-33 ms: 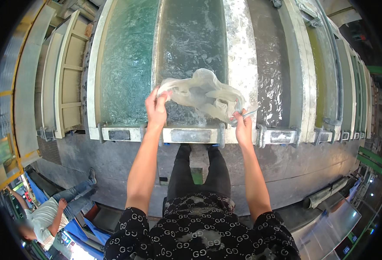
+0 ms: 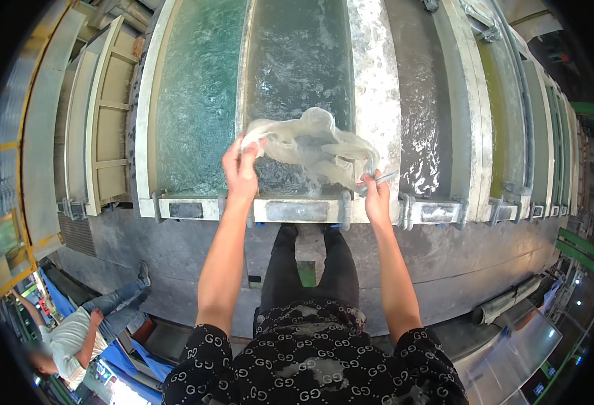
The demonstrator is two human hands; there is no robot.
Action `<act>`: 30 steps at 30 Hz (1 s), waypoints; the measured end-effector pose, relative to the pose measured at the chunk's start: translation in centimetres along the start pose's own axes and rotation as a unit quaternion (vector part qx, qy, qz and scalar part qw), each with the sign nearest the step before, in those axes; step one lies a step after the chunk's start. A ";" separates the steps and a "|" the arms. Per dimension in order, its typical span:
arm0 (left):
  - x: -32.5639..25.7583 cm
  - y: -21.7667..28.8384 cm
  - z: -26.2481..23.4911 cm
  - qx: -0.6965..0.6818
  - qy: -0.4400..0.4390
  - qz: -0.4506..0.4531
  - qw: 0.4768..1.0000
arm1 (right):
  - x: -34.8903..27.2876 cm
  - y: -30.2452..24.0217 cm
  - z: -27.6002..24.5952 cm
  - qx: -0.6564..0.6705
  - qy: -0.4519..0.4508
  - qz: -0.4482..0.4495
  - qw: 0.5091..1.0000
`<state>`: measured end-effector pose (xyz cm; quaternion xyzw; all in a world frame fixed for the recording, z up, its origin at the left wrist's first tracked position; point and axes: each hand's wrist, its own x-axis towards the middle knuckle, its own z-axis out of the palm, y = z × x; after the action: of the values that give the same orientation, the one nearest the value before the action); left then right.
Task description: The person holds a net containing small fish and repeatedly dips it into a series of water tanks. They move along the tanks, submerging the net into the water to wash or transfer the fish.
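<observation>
A thin, see-through whitish bag (image 2: 310, 145), its mouth spread wide, hangs between my two hands. My left hand (image 2: 240, 170) is closed on its left edge, with the thumb showing on top. My right hand (image 2: 376, 196) pinches the right edge, where a pale cord-like end (image 2: 386, 176) sticks out past the fingers. Below the bag is a long tank of dark, rippling water (image 2: 300, 61). Whether the bag's lower part touches the water I cannot tell.
A tank of greenish water (image 2: 199, 88) lies to the left. A whitish divider (image 2: 376, 81) separates the middle tank from a darker one (image 2: 415, 115) on the right. The tanks' front rim (image 2: 297, 210) runs before my legs. Another person (image 2: 74, 341) is behind at the lower left.
My left hand has shifted very slightly left, drawing the bag a little wider. My right hand has hardly moved.
</observation>
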<state>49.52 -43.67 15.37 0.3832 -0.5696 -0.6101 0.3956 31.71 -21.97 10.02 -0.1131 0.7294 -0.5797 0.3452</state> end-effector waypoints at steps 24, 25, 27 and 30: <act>-2.0 0.1 -0.2 0.040 0.000 -0.004 0.999 | 1.9 2.8 0.4 -0.006 0.002 0.030 1.000; -2.0 1.0 -0.2 0.035 0.010 0.033 0.999 | 2.1 1.6 0.6 -0.002 -0.007 0.014 1.000; -3.0 -0.3 -1.9 0.055 0.022 0.011 0.998 | 1.0 -3.5 1.3 0.003 -0.029 -0.010 1.000; -3.9 -4.7 -3.0 0.099 0.032 -0.043 0.994 | -0.8 -10.2 1.9 -0.008 -0.075 -0.049 0.996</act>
<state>53.63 -41.09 10.55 0.4638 -0.5976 -0.5545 0.3468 31.10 -26.06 19.52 -0.1944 0.6998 -0.5796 0.3694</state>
